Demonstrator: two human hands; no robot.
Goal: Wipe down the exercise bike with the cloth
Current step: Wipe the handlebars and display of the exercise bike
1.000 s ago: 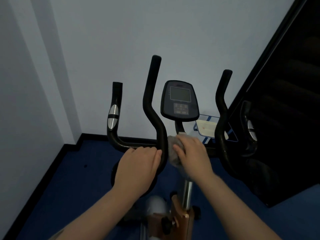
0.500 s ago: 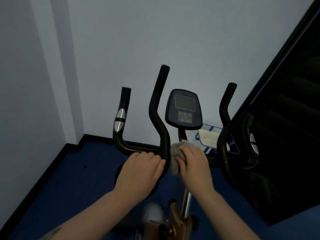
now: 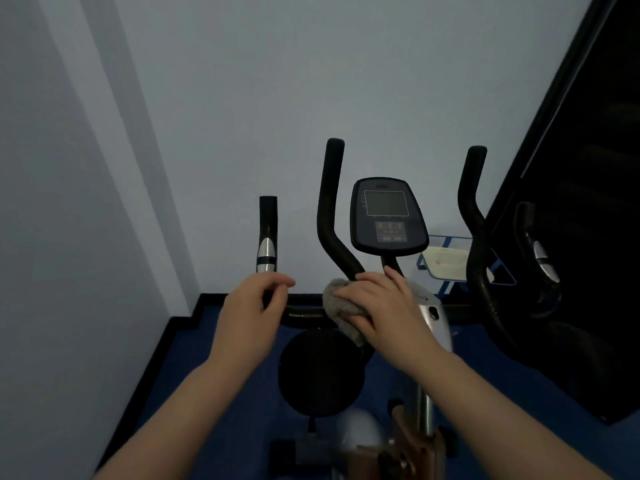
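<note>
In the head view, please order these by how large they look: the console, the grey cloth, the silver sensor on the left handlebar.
1. console
2. grey cloth, partly hidden under the right hand
3. silver sensor

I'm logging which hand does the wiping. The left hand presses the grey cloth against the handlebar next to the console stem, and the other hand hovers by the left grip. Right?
Not quite: the head view shows the right hand pressing the grey cloth against the handlebar near the console stem. The left hand is the one by the left grip.
</note>
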